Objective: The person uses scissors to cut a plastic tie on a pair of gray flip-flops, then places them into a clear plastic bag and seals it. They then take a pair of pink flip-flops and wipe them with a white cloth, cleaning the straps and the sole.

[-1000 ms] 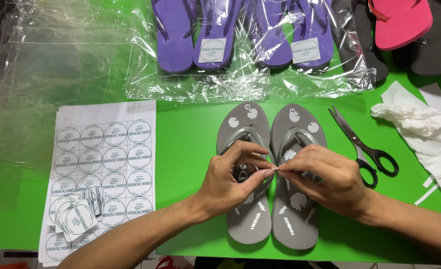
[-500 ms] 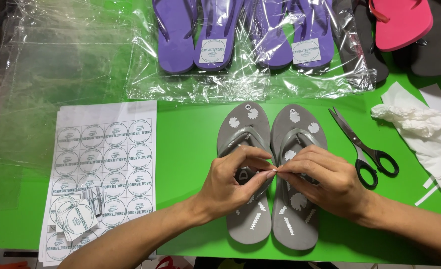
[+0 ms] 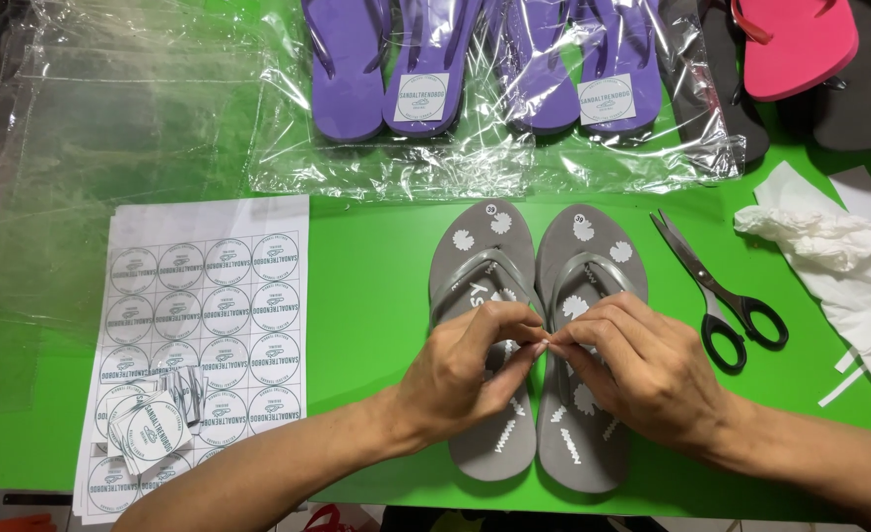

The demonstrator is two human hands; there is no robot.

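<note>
Both hands meet over the middle of a pair of grey flip-flops lying side by side on the green desk. The left hand and the right hand have their fingertips pinched together at one spot between the two straps, closed on something too small to make out — I cannot tell what it is.

To the left lies a white sheet of round labels, rows of circles with green rings and print inside, and on its lower corner sits a small heap of cut-out square labels. Along the far edge, two pairs of purple flip-flops sit inside clear plastic bags, each with a square white label near the heel end. More empty clear bags are spread at the far left. A pink flip-flop rests on dark ones at the top right.

The grey pair is plain grey foam with white flower-like prints and white lettering on the soles, silvery-grey straps, and a tiny round white sticker at each toe end. Just right of them lie black-handled scissors, blades closed, and beyond those some crumpled white paper.
</note>
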